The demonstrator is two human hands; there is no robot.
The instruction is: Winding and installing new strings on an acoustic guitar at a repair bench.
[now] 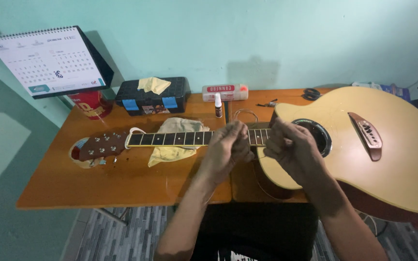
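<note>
An acoustic guitar with a pale yellow top lies flat on the wooden table, its neck pointing left and its brown headstock near the left end. My left hand hovers over the fretboard near the body joint, fingers curled as if pinching something thin. My right hand is beside it over the edge of the sound hole, fingers also curled. What they pinch is too thin to see. A thin coil of string lies behind the neck.
A yellow cloth lies under the neck. At the back stand a desk calendar, a red cup, a black toolbox with a yellow rag, a small dropper bottle, a white and red tube, pliers and black scissors.
</note>
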